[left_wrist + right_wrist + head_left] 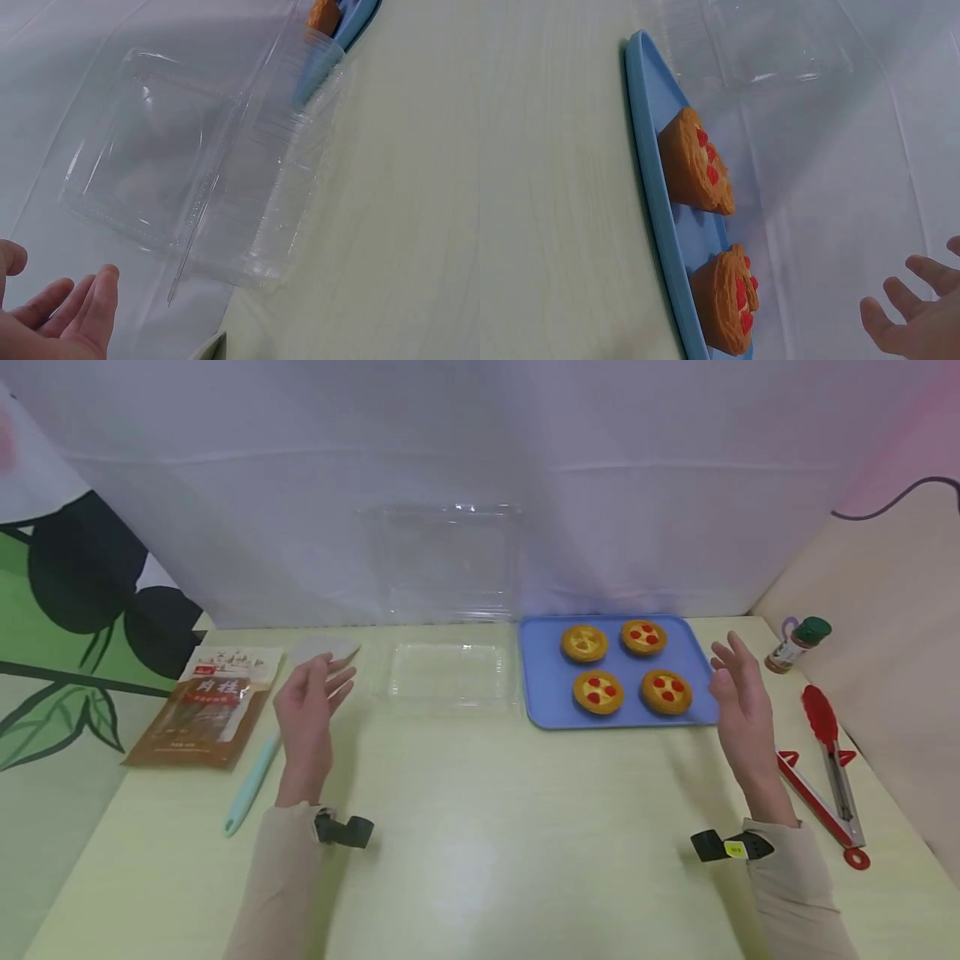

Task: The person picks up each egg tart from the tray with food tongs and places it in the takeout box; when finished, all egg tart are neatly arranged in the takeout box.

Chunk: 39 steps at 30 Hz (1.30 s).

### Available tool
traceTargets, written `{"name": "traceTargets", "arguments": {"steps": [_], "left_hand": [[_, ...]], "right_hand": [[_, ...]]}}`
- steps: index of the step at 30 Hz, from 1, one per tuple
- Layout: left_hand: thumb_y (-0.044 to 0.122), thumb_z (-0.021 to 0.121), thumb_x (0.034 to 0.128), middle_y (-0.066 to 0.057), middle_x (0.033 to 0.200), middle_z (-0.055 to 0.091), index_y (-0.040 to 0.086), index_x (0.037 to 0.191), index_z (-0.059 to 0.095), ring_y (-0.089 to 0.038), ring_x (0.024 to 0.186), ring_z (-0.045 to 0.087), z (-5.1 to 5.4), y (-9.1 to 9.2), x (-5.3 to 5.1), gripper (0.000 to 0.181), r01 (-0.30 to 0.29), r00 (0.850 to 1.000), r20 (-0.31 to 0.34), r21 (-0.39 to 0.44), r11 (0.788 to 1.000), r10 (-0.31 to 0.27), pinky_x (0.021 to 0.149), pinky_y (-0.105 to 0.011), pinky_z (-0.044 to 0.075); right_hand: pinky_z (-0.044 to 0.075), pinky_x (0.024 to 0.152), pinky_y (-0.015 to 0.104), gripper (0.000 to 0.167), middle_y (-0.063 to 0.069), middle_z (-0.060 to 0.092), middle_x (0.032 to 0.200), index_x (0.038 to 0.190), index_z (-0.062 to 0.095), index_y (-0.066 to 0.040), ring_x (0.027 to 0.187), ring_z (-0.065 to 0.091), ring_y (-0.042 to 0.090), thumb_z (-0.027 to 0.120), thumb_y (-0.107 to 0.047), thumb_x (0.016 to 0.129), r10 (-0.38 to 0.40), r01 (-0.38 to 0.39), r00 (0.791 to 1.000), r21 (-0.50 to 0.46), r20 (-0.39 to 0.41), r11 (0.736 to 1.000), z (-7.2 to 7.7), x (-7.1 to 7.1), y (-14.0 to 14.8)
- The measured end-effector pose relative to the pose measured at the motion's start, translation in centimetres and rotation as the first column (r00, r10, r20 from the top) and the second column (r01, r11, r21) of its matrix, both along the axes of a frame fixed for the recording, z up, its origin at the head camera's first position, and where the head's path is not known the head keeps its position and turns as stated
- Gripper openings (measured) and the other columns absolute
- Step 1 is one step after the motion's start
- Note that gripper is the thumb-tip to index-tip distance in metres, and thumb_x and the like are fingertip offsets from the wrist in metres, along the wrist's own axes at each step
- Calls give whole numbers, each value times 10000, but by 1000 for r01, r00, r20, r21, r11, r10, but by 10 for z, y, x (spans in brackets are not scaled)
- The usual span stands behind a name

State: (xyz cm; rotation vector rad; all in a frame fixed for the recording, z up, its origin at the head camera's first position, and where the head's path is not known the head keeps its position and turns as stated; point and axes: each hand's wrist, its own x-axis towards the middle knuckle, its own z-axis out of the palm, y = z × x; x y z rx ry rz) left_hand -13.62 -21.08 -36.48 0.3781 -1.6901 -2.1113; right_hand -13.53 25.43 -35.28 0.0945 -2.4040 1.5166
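My left hand [306,720] hovers over the table's left part with relaxed fingers and holds nothing, near a spatula [255,781] with a mint handle and pale blade. My right hand [748,727], also empty with its fingers loosely extended, is above the right edge of a blue tray [547,714]. Several egg tarts sit on the tray; a plain-topped one [584,643] is at back left, and the others, like the front right tart [666,692], carry red pieces. Between the hands stands a clear plastic box [450,672], its lid raised against the back curtain.
A brown packet [198,710] lies at the left. On the right are a small jar [797,645] with a green cap and red-tipped tongs [840,777], their arms spread. A pale curtain [637,527] closes off the back.
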Motion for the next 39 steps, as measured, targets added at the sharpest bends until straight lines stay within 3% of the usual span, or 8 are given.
{"name": "traceTargets", "arguments": {"steps": [7, 10, 15, 19, 22, 28, 33, 39], "left_hand": [[260, 618, 970, 35, 1001, 680, 97, 1128, 666, -108, 942, 687, -10, -6, -3, 231, -26, 993, 113, -92, 995, 36, 886, -197, 570], [226, 605, 978, 56, 989, 654, 53, 1139, 653, -86, 912, 688, -16, -8, -3, 241, 1, 987, 155, -176, 984, 27, 878, -195, 575], [159, 583, 984, 9, 973, 642, -77, 1252, 577, -44, 793, 690, -28, -9, -7, 357, 83, 980, 193, -189, 979, -46, 829, -178, 587], [90, 570, 979, -52, 951, 624, -147, 1295, 512, -44, 719, 692, -35, -8, -10, 399, 135, 977, 184, -159, 978, -105, 796, -188, 599], [63, 568, 973, -49, 933, 614, -170, 1299, 496, -51, 706, 695, -39, -8, -13, 407, 170, 974, 174, -157, 973, -142, 791, -202, 605], [80, 580, 973, -50, 910, 619, -142, 1305, 516, -54, 709, 698, -42, -6, -16, 405, 201, 966, 202, -180, 963, -164, 791, -219, 611], [43, 570, 972, -29, 854, 629, -158, 1303, 501, -51, 714, 701, -41, -4, -17, 393, 202, 964, 202, -125, 971, -175, 793, -207, 606], [-1, 570, 961, -23, 795, 644, -170, 1296, 498, -62, 690, 703, -39, -4, -17, 382, 178, 966, 198, -60, 982, -163, 784, -200, 605]], "right_hand": [[405, 1086, 155, 536, 51, 334, 1564, 1564, 192, -272, 1416, 351, 198, 366, -315, 1058, -80, 78, 996, 44, 28, 996, -4, 6, 22], [423, 1059, 139, 541, 40, 336, 1562, 1563, 187, -287, 1407, 362, 207, 367, -332, 1054, -127, 123, 991, 72, 52, 990, -5, 9, 32], [437, 1015, 119, 514, 23, 387, 1526, 1553, 215, -299, 1352, 418, 188, 362, -311, 1061, -200, 194, 978, 88, 59, 977, -7, 13, 46], [399, 1120, 260, 505, 7, 417, 1510, 1550, 217, -307, 1373, 392, 181, 356, -295, 1065, -226, 221, 973, 82, 48, 972, -8, 17, 55], [331, 1190, 387, 518, 16, 352, 1554, 1558, 166, -321, 1417, 344, 219, 332, -312, 1067, -245, 237, 965, 91, 91, 967, -9, 20, 63], [208, 1238, 444, 543, -20, 240, 1607, 1554, 128, -360, 1473, 237, 178, 341, -357, 1055, -329, 309, 927, 131, 179, 942, -13, 22, 79], [166, 1244, 465, 615, 5, 151, 1632, 1558, 79, -363, 1502, 133, 217, 397, -407, 1033, -375, 341, 896, 173, 240, 924, -18, 23, 92], [197, 1163, 681, 782, 169, 66, 1626, 1581, 16, -197, 1479, 63, 418, 496, -387, 993, -407, 330, 865, 278, 294, 902, -26, 24, 108]]}}
